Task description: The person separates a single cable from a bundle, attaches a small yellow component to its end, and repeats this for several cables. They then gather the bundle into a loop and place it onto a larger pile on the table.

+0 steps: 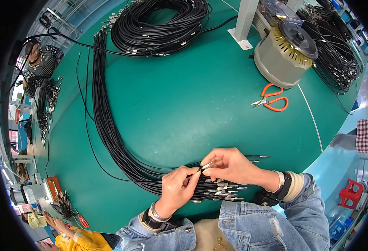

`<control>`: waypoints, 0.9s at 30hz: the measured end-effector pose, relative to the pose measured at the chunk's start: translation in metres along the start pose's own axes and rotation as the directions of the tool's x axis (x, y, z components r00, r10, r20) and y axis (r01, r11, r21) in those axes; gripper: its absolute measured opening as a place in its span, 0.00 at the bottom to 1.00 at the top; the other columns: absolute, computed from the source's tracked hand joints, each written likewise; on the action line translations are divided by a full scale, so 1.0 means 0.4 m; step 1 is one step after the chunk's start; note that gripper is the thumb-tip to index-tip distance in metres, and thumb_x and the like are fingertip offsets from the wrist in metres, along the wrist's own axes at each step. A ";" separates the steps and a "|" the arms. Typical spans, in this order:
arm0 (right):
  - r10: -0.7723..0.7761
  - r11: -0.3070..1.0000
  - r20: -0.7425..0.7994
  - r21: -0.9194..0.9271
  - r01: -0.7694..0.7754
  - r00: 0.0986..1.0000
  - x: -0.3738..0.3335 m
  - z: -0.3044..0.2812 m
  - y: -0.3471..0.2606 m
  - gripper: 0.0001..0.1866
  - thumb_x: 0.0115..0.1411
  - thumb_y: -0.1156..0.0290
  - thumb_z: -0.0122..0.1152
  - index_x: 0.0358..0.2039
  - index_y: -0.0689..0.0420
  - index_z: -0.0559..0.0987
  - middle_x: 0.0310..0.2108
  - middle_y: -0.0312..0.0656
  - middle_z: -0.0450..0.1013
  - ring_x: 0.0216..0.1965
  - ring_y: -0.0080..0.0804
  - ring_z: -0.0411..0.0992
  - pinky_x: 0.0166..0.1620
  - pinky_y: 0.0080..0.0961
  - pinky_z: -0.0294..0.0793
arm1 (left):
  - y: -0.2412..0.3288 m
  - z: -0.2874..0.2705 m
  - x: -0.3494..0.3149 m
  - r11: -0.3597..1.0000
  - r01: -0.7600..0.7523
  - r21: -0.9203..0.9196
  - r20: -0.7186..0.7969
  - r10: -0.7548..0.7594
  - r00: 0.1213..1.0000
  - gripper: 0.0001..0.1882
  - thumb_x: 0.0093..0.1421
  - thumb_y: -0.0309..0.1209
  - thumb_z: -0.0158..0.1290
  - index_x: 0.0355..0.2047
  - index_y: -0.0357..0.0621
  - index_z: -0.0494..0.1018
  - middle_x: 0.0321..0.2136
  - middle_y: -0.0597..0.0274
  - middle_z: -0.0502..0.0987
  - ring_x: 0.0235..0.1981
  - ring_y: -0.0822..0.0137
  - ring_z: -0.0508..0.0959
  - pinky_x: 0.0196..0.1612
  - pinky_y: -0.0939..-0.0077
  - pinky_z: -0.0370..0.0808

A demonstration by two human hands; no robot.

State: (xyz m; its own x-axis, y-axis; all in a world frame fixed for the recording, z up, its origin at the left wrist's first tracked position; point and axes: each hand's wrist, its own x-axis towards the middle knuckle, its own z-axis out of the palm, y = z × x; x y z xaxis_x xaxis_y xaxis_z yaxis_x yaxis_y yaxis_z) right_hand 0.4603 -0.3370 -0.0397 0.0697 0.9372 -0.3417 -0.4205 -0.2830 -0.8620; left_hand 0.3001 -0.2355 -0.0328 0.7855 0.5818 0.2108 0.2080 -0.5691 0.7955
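The left hand pinches a black cable between thumb and forefinger, just behind its silver metal end fitting; the right hand has thumb and fingers closed about the fitting itself. This cable end is held up above the near edge of the green table, over a thick bundle of black cables that curves from the far left to just below the hands. Work on this one end seems under way and unfinished. Of the bundle, many loose metal-tipped cable ends lie under and beside the right hand; which are done and which are left, I cannot tell. At the far side, a large coil of black cable lies apart from the hands, and orange-handled scissors rest unheld on the right
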 end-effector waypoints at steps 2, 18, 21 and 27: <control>0.002 1.000 -0.001 0.015 -0.002 1.000 0.001 0.000 0.000 0.06 0.58 0.76 0.57 0.34 0.64 0.73 0.26 0.36 0.73 0.25 0.18 0.70 0.27 0.16 0.70 | 0.000 -0.001 0.002 1.000 -0.014 0.006 -0.002 0.014 1.000 0.06 0.48 0.19 0.59 0.26 0.39 0.74 0.14 0.66 0.69 0.10 0.77 0.62 0.14 0.82 0.58; -0.027 0.722 0.112 -0.685 0.097 0.993 -0.198 -0.090 -0.094 0.09 0.49 0.75 0.65 0.31 0.61 0.76 0.29 0.38 0.74 0.32 0.28 0.73 0.36 0.24 0.72 | -0.046 -0.229 -0.042 0.926 -0.022 0.378 -0.357 0.168 0.919 0.18 0.50 0.27 0.59 0.42 0.38 0.71 0.42 0.52 0.73 0.43 0.57 0.72 0.46 0.66 0.68; -0.159 0.526 0.178 -0.817 0.236 0.971 -0.201 -0.075 -0.127 0.12 0.48 0.73 0.66 0.34 0.60 0.77 0.34 0.40 0.73 0.38 0.35 0.72 0.42 0.27 0.70 | -0.179 -0.320 -0.060 0.925 0.358 0.129 -0.579 -0.223 0.784 0.30 0.55 0.35 0.57 0.55 0.36 0.61 0.53 0.49 0.65 0.54 0.57 0.66 0.54 0.65 0.64; -0.395 0.329 0.146 -0.899 0.288 0.907 -0.139 -0.035 -0.103 0.25 0.47 0.67 0.67 0.45 0.61 0.72 0.44 0.47 0.68 0.46 0.44 0.65 0.49 0.34 0.64 | -0.250 -0.353 0.056 0.807 0.556 -0.198 -0.417 -0.583 0.697 0.44 0.54 0.44 0.58 0.62 0.37 0.49 0.57 0.41 0.60 0.61 0.55 0.59 0.61 0.61 0.57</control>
State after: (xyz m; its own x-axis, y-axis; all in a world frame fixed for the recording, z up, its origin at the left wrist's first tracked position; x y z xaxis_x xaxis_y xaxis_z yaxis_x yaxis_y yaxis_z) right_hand 0.4863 -0.3805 0.0097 0.0977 0.9916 0.0853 0.6950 -0.0066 -0.7190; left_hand 0.2146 -0.0836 -0.0274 0.1837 0.9797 -0.0798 0.4897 -0.0208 0.8717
